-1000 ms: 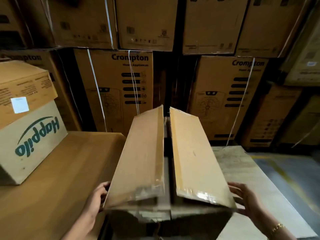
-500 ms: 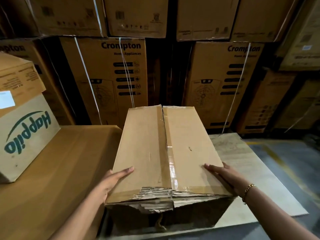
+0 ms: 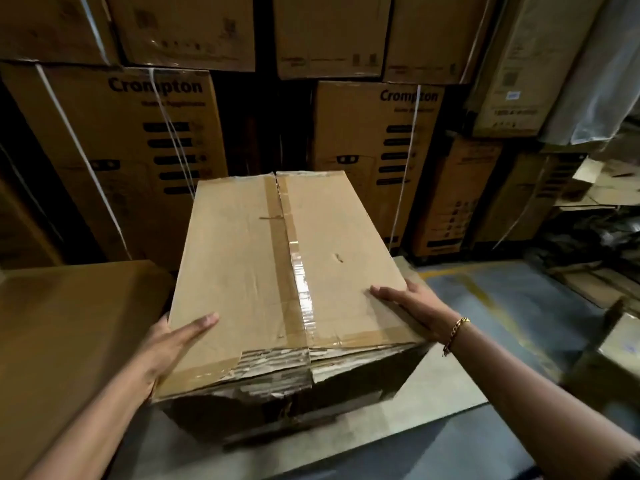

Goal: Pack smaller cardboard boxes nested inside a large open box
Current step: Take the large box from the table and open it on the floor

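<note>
Large brown taped cardboard box (image 3: 287,271): stood centre frame on a pale grey board (image 3: 446,379). Both top flaps down, contents hidden, seam tape ragged at the near end.

Left hand (image 3: 166,344): pressed against the lower-left top edge, one straight digit over the flap, other fingers hidden down the side.

Right hand (image 3: 412,306): laid flat on the right flap, fingers straight, clasping nothing.

Handling: probably best served by even downward pressure near both outer edges, flaps kept level.

Clearance: hemmed at left by a plain brown cardboard surface (image 3: 76,334). Backed closely by strapped printed cartons (image 3: 138,161). Open only toward grey floor (image 3: 512,306), right of frame.
</note>
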Demonstrator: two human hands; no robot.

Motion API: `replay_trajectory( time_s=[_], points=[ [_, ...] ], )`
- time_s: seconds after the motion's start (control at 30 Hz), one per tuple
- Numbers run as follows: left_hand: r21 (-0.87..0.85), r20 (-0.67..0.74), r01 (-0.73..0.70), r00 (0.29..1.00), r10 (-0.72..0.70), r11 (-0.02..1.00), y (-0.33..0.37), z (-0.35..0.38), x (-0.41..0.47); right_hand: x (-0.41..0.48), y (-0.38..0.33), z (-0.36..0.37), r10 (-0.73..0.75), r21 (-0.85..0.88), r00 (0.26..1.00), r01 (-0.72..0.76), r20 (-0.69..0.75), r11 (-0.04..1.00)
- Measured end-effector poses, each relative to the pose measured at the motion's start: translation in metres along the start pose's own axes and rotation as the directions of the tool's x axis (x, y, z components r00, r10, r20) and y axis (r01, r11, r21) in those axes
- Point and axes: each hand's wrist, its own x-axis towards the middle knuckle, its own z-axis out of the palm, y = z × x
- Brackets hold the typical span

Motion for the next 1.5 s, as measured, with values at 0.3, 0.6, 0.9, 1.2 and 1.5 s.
replay_trajectory(
  time_s=[0.3,0.6,0.9,1.2,1.5],
  points=[
    [0.008,-0.037,-0.028,0.999,0.029,1.000,0.048,0.192,-0.002,0.037,0.022,-0.193,0.004,-0.130,1.000,-0.006,-0.020,0.991],
    [0.007,-0.051,0.051,0.997,-0.050,0.999,0.031,0.320,-0.013,0.065,0.076,-0.304,0.083,-0.190,0.996,-0.080,0.009,0.978],
    [0.133,-0.098,0.113,0.990,-0.101,0.985,-0.005,0.358,-0.022,0.059,0.141,-0.324,0.107,-0.164,0.993,-0.099,0.041,0.982],
    [0.777,-0.096,-0.083,0.964,0.248,0.625,0.005,0.369,-0.030,0.049,0.119,-0.300,-0.317,-0.691,0.948,0.212,-0.026,0.691],
    [0.889,0.173,-0.225,0.972,0.162,0.399,0.057,0.465,-0.024,0.066,0.059,-0.202,-0.324,-0.825,0.927,0.328,0.187,0.461]
  ],
)
